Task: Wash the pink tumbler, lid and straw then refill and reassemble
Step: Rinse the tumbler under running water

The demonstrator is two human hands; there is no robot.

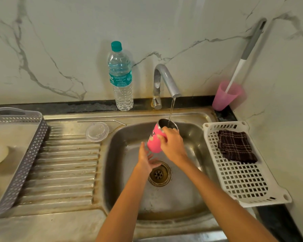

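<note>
Tumbler under running tap, rinse underway | right hand grips its rim, left hand spread below, empty | lid and straw lie on drainboard | refill, reassembly pending

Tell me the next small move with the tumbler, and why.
Probably bring the left hand up to cup the base of the tumbler, steadying it for a swirl. The right hand alone grips it near the rim, tilted under the tap, whose stream runs into its mouth; the left hand is open just below.

Checked cloth lies in white tray; grey basket at left
</note>
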